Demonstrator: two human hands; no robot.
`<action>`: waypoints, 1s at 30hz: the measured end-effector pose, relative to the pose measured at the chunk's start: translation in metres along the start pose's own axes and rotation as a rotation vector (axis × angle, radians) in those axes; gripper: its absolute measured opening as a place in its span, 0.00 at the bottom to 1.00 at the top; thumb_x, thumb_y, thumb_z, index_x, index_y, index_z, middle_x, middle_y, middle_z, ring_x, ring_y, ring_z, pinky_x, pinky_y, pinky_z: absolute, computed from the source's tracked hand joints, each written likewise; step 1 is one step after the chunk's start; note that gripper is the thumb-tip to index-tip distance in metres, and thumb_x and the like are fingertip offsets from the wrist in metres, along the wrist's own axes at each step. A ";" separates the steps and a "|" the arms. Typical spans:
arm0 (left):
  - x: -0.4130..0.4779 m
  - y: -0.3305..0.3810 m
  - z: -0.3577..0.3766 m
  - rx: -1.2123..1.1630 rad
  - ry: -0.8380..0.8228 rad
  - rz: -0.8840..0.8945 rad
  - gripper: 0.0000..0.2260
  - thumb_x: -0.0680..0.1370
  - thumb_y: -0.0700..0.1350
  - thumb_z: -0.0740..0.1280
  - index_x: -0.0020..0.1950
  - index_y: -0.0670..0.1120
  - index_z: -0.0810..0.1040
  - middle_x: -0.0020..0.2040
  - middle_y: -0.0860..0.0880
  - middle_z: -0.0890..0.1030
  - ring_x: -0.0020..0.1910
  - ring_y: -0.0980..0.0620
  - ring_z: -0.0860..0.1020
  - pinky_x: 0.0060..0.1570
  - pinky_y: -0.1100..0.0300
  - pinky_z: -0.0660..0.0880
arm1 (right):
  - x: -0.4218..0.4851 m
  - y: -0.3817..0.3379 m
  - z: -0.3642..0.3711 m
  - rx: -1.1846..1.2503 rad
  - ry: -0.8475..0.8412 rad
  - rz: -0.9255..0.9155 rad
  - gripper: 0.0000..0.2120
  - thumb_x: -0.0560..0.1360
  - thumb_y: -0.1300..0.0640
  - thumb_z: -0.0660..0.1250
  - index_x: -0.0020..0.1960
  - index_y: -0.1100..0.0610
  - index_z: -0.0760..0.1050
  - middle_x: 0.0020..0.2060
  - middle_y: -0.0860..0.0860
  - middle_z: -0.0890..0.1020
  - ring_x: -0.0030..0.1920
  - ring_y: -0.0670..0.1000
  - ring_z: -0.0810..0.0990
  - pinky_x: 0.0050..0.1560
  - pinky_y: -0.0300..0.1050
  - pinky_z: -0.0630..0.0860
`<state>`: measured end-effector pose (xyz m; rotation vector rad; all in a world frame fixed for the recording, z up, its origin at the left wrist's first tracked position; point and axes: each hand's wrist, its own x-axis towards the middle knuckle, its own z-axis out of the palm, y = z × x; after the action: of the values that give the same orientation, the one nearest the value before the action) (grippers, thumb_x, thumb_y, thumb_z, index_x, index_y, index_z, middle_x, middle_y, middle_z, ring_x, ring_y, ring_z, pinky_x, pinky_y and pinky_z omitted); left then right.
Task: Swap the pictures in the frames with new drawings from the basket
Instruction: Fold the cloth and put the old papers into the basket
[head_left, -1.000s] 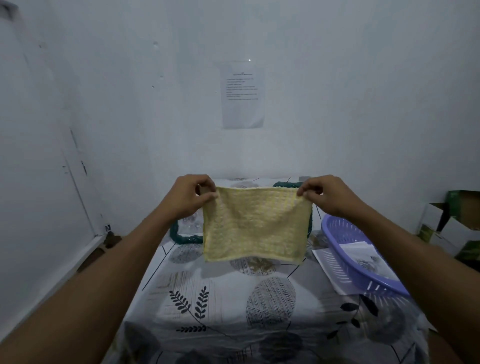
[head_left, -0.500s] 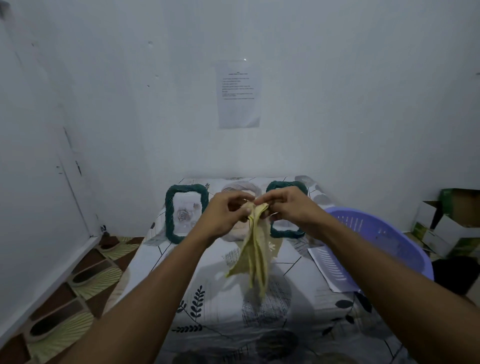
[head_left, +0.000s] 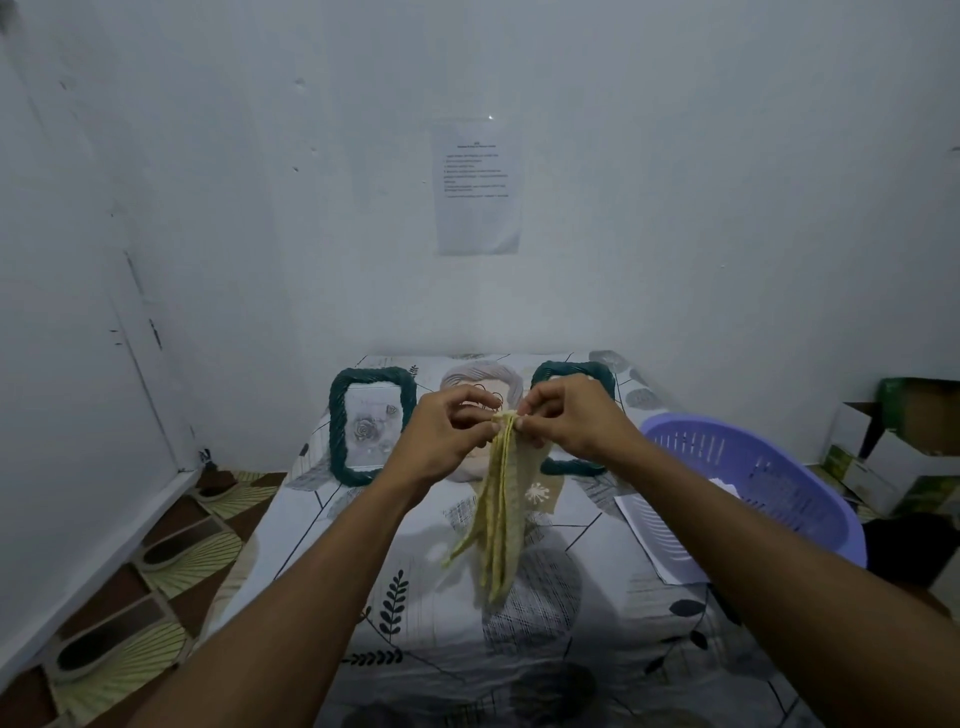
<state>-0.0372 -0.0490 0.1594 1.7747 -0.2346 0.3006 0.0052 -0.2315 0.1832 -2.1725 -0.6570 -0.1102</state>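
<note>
A yellow cloth (head_left: 498, 514) hangs folded in half above the table, its top edges brought together. My left hand (head_left: 447, 436) and my right hand (head_left: 566, 421) both pinch those top edges, fingertips nearly touching. Behind them a dark green rope-rimmed frame (head_left: 337, 421) with a rose picture lies on the left. A second green frame (head_left: 597, 371) lies on the right, mostly hidden by my right hand. The purple basket (head_left: 810, 499) sits at the table's right edge with white sheets (head_left: 649, 525) under and inside it.
The table (head_left: 415, 613) has a leaf-patterned cover and stands against a white wall with a printed sheet (head_left: 478, 187) taped up. Cardboard boxes (head_left: 904, 441) stand at the far right. Patterned floor tiles (head_left: 156, 582) show on the left.
The cloth was stretched flat between my hands; the hands came together and folded it in half, so it now hangs narrow. The frames behind came into view.
</note>
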 end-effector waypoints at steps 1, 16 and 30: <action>0.000 0.001 0.000 0.013 -0.003 0.005 0.09 0.73 0.35 0.72 0.53 0.41 0.80 0.42 0.45 0.85 0.40 0.53 0.82 0.44 0.60 0.78 | 0.000 0.000 0.000 -0.012 0.009 -0.009 0.02 0.72 0.60 0.74 0.42 0.56 0.81 0.34 0.52 0.85 0.33 0.46 0.83 0.39 0.38 0.81; -0.006 0.002 -0.017 0.011 -0.010 0.015 0.10 0.71 0.33 0.73 0.50 0.43 0.81 0.43 0.46 0.82 0.43 0.54 0.80 0.46 0.63 0.79 | 0.004 0.035 -0.014 -0.295 -0.245 -0.081 0.07 0.73 0.49 0.71 0.51 0.44 0.78 0.59 0.49 0.75 0.61 0.50 0.71 0.63 0.49 0.70; 0.028 -0.008 -0.040 0.491 0.143 0.106 0.05 0.75 0.36 0.69 0.48 0.46 0.78 0.45 0.50 0.80 0.42 0.58 0.78 0.38 0.66 0.76 | 0.023 0.028 -0.016 -0.093 0.037 0.027 0.02 0.75 0.60 0.70 0.47 0.55 0.80 0.42 0.50 0.83 0.45 0.49 0.80 0.45 0.40 0.74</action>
<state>-0.0113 -0.0084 0.1693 2.2154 -0.1606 0.5980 0.0413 -0.2483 0.1804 -2.2620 -0.6123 -0.1695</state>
